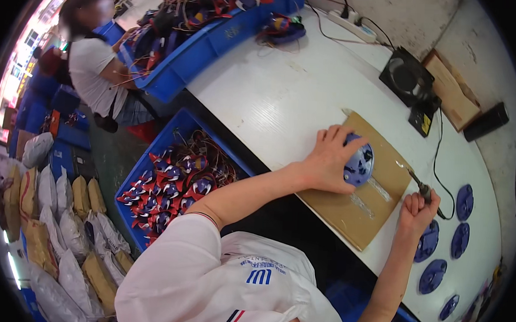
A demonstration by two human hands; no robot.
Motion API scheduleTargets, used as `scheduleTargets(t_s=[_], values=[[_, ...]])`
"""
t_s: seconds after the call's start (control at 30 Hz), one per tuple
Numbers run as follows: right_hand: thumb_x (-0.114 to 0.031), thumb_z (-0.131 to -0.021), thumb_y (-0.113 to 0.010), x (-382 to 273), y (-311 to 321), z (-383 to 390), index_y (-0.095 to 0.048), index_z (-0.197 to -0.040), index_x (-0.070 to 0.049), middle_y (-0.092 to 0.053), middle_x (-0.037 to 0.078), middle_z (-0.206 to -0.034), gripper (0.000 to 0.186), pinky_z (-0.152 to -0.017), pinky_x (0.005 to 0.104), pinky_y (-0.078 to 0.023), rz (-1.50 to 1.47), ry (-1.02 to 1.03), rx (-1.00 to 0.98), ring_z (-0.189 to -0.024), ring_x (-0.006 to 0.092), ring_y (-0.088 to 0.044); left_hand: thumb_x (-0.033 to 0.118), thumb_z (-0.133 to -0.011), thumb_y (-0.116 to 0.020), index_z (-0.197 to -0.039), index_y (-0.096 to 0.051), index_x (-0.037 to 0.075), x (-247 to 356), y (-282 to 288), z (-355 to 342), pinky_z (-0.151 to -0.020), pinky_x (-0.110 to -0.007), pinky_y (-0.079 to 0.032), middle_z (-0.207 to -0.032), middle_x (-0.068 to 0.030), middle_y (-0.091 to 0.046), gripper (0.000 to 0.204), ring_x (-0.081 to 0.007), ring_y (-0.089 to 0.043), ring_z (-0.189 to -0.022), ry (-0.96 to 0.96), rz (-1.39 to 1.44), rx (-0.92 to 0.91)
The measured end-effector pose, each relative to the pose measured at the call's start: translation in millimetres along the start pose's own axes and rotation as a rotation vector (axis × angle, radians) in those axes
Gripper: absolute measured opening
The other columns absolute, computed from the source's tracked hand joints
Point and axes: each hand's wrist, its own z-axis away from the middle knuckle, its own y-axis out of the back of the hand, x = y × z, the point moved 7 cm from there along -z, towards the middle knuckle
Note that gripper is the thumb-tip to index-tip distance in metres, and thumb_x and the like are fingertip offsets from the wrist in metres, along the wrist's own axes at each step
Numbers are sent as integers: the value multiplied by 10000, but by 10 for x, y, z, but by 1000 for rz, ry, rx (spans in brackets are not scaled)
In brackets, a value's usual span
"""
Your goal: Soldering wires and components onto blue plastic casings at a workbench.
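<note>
Left hand [328, 163]: gripping round plastic disc [360, 166]. Right hand [417, 213], disc's four o'clock: grasping soldering iron [424, 192]. Smooth desk [273, 97]: edge toward eight.

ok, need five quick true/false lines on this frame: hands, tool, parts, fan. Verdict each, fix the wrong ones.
1. The left hand holds a blue disc over the cardboard. True.
2. The right hand holds no tool. False: it grips a slim, pointed tool by its handle.
3. The tool's tip is on the blue disc. False: there is a visible gap between them.
4. More round blue parts lie on the white table, right of the cardboard. True.
5. The black fan stands on the cardboard. False: it is on the white table, beyond the cardboard, near the wall.
</note>
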Motion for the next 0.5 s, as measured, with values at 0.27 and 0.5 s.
scheduleTargets(t_s=[0.27,0.5], values=[[-137,-889,-529,-1,-8,61,-544,-805,-44,-329,-61,-454,127,-350,187,-171,9,19,82,-346,34,-209,392,-556,-749,-1331,-414,77,-127,44,40,-919,-450,-287,-1236,-224,-378,901,-379,-354,-1076,243,286,159],[-145,-889,-531,-36,137,-9,-538,-792,-58,-306,-74,-445,130,-329,188,-162,-33,-16,107,-336,32,-180,522,-592,-733,-1337,-379,15,59,139,6,-937,-479,-273,-1252,-272,-353,969,-404,-347,-1100,312,-95,216]])
